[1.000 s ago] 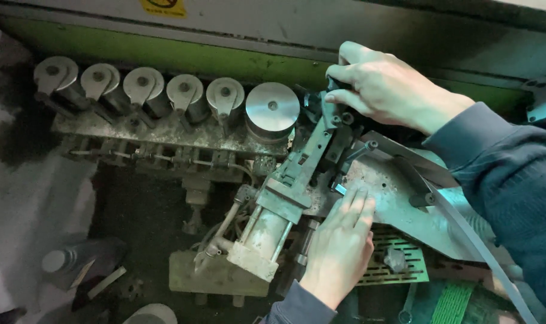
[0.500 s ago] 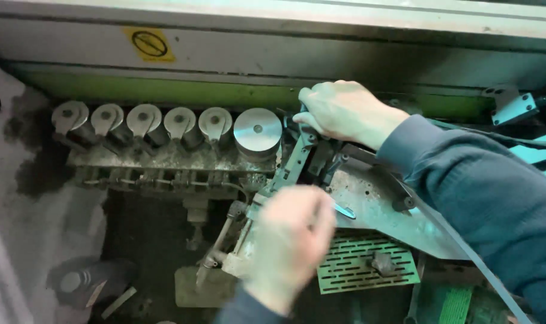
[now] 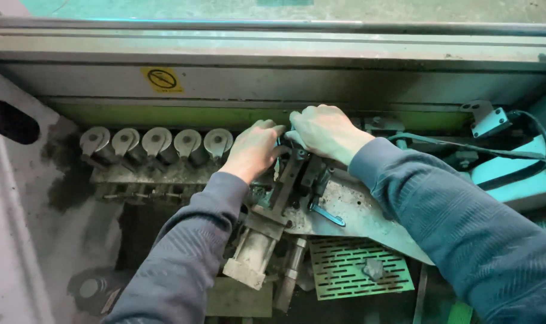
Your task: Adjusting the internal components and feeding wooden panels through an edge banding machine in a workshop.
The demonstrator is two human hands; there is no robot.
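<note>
Machine housing [image 3: 273, 72] spans the view; grey bracket assembly [image 3: 285, 198] sits right of the roller row [image 3: 156, 144]. Both hands meet at its top end — left hand [image 3: 252, 150] and right hand [image 3: 327, 132] closed on a small part, hidden. Adjustment step, judging; next move needs fine fingertip control.

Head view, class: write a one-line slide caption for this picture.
Left hand and right hand meet on a dusty grey metal bracket assembly, beside a row of round grey metal rollers.
</note>
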